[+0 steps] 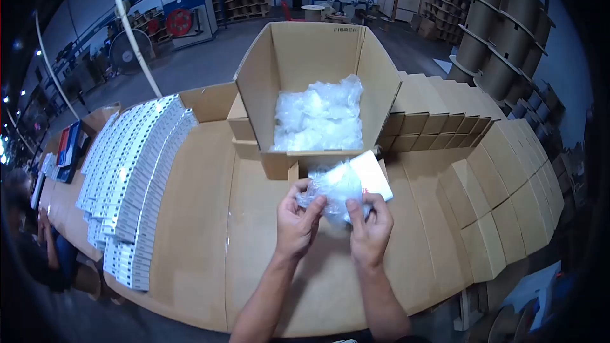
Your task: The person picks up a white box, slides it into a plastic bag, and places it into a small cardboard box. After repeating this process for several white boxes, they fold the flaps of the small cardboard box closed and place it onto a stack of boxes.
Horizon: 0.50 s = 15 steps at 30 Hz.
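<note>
The person's two bare hands are above the near middle of the brown cardboard-topped bench [190,228], both occupied. The left hand [296,221] pinches the left side of a clear, crinkled plastic bag [335,185] between its thumb and bent fingers. The right hand [371,231] grips the lower right part of the bag in the same way, thumb on the near side, close to a flat white rectangular piece with small red print [373,175]. That white piece sticks out at the upper right of the bag, tilted; whether it lies partly inside the bag or just behind it is hard to tell from here.

Just beyond the hands stands a large open brown cardboard box [314,54], its tall flaps raised, with a heap of clear crumpled plastic packets [319,114] inside. On the left of the bench, long rows of slim white boxes with dark markings [136,171] are stacked close together. On the right are many brown folded-cardboard cartons [508,184], packed side by side. At the far left, another person [43,232] sits beside the bench. Farther back, large brown spools [499,38] are piled at the right, and a blue-and-white machine with a red wheel [184,16] stands at the left.
</note>
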Motion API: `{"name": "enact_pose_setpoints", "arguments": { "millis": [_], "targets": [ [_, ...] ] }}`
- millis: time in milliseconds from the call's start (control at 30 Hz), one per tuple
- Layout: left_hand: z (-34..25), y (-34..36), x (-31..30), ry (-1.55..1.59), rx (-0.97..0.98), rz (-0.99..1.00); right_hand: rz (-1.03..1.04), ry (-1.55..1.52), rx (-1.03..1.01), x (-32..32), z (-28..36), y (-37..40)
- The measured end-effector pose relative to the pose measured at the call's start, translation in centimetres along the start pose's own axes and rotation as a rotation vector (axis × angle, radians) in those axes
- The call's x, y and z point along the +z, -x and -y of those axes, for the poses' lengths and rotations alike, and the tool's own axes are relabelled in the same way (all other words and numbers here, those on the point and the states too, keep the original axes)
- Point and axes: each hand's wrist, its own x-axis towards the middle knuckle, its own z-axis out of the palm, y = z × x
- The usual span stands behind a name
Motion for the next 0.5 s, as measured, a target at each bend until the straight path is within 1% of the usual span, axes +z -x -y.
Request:
{"name": "enact_pose_setpoints", "arguments": {
  "millis": [33, 100, 167, 200, 233, 300, 367, 400, 467, 500],
  "targets": [
    [1.1, 1.8, 0.0, 0.104, 0.006, -0.1, -0.018, -0.06, 0.022, -0.1, -0.2, 2.1],
    [2.7, 5.4, 0.0, 0.081, 0.002, -0.244, -0.061, -0.166, 0.085, -1.1, -0.1, 6.6],
    [3.6, 8.0, -0.6, 0.029, 0.019, -0.368, -0.011, -0.155, 0.176, -2.5, 0.2, 9.9],
    [3.8, 9.3, -1.3, -0.159, 0.072, -0.38, 0.025, -0.171, 0.236, -3.6, 0.1, 11.4],
    [3.2, 10.6, -1.9, -0.291, 0.071, -0.363, 0.061, -0.189, 0.294, -4.8, 0.0, 12.7],
    [1.8, 12.7, -2.7, -0.553, 0.076, -0.305, 0.164, -0.109, 0.312, -7.0, -0.2, 14.4],
    [1.5, 14.3, -2.8, -0.562, 0.078, -0.272, 0.248, -0.046, 0.309, -7.9, 0.3, 15.1],
    [1.5, 14.8, -2.8, -0.567, 0.076, -0.249, 0.304, -0.181, 0.395, -8.3, 0.0, 15.6],
    [1.5, 15.5, -3.0, -0.567, 0.084, -0.203, 0.326, -0.13, 0.42, -8.8, -0.3, 16.8],
    [1.4, 15.6, -3.5, -0.572, 0.076, -0.261, 0.347, -0.106, 0.426, -8.8, -0.4, 16.8]
  ]
}}
